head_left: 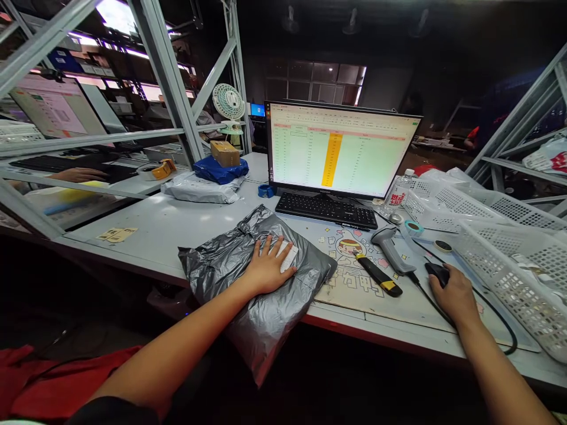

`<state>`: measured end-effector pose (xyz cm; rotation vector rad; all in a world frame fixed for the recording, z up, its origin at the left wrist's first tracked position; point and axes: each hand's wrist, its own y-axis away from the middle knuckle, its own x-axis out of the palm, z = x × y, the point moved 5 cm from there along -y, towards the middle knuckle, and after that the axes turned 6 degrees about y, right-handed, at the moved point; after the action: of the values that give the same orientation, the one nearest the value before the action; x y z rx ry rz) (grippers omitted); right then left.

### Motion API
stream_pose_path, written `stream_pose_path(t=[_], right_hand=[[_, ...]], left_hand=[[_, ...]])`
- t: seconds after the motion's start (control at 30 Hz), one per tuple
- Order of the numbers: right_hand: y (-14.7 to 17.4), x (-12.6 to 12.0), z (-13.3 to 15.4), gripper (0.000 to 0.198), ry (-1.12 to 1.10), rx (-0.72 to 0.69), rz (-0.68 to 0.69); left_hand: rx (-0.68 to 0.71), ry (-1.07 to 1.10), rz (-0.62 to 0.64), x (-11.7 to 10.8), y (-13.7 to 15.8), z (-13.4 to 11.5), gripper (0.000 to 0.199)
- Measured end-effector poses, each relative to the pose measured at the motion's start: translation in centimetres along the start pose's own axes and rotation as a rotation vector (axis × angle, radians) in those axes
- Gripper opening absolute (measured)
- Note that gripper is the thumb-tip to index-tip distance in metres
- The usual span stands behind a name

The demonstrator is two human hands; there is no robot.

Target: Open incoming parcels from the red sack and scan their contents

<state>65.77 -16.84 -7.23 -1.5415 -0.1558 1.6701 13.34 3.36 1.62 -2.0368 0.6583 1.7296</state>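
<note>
A grey plastic mailer bag [266,313] lies on the table, one corner hanging over the front edge. My left hand [269,268] rests flat on it with fingers spread, partly covering a white label [289,258]. At the right, my right hand [456,295] is wrapped over a black computer mouse [438,273]. Between the hands lie a grey barcode scanner [392,251] and a black and yellow utility knife [378,275] on a printed desk mat [341,292]. Behind them stand a black keyboard [325,210] and a monitor [341,153] showing a spreadsheet with an orange column.
White plastic baskets [500,260] line the right side, near a bottle [401,192] and tape rolls [414,227]. At the back left, a small cardboard box [225,153] sits on blue and white parcels [204,188]. Metal posts [166,77] separate another person's hand [80,175] at the left.
</note>
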Motion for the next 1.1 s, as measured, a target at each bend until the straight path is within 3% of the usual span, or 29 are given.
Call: stream_pose_path(t=[0.3,1.1], right_hand=[[0.1,1.0,-1.3,0.073,-0.003,0.060,0.032],[0.1,-0.4,0.4,0.065,-0.008,-0.015,-0.035]], left_hand=[[0.006,0.021,0.000,-0.2,0.1,-0.1,0.084],[0.020,-0.022,0.023,0.2,-0.1,0.1,0.084]])
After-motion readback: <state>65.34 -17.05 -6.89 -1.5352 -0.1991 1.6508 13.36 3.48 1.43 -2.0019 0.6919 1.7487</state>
